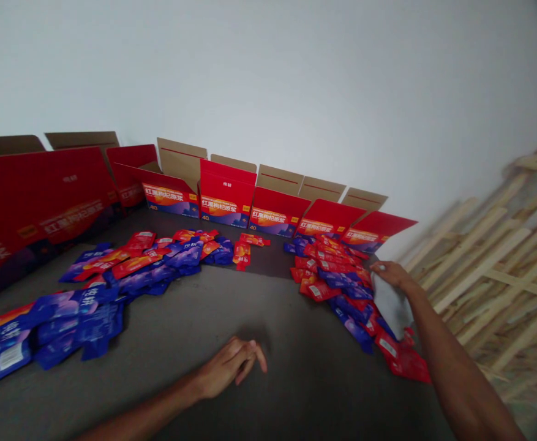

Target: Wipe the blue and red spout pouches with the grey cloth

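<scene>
My right hand [390,275] grips a silvery white pouch [391,305] at the near edge of a spread of red and blue sachets [337,275]. The pouch's lower end rests over those sachets. My left hand [229,367] lies on the grey table [268,312], its fingers loosely curled around nothing. Nearest to that hand, to the left, is a heap of blue sachets [79,327]. Farther back lies a mixed row of red and blue sachets [158,257], with a few loose red ones [242,254] beside it.
Flat red printed cartons with tan flaps [226,196] lean along the white wall [268,79] behind the table. A larger red carton panel [43,208] stands at the left. Stacked wooden slats [484,269] rise beyond the table's right side.
</scene>
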Demonstrator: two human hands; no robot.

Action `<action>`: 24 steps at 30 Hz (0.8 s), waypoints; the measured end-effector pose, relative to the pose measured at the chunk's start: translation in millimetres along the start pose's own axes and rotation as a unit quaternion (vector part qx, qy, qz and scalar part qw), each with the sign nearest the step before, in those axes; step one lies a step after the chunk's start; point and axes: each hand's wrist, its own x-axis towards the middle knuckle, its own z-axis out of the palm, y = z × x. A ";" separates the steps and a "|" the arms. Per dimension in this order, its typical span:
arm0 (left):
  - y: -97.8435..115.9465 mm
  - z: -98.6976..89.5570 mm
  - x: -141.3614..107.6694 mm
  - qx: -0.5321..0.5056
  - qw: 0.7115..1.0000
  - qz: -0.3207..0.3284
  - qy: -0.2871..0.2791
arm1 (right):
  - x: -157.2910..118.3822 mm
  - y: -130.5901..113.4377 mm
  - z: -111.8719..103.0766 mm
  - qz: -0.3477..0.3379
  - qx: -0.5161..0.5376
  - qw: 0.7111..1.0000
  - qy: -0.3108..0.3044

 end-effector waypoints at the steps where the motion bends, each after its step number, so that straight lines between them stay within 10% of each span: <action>1: 0.6 0.0 -0.1 0.003 1.000 -0.001 -0.001 | -1.1 -3.5 -3.9 -0.007 0.005 1.000 -0.002; 8: 3.1 0.0 -0.2 0.044 0.999 -0.003 -0.005 | -10.7 -54.2 -42.9 -0.062 0.045 0.996 0.049; 14: 1.8 1.4 1.8 0.050 0.999 0.020 -0.003 | -35.7 -174.1 -79.2 -0.228 0.224 0.943 0.088; 18: -1.6 2.5 3.1 0.029 0.999 0.025 0.004 | -54.6 -272.7 -51.7 -0.225 0.159 0.957 -0.090; 24: -3.8 -3.7 5.0 -0.053 0.997 0.029 -0.052 | -55.0 -371.8 30.4 -0.119 0.054 0.978 -0.162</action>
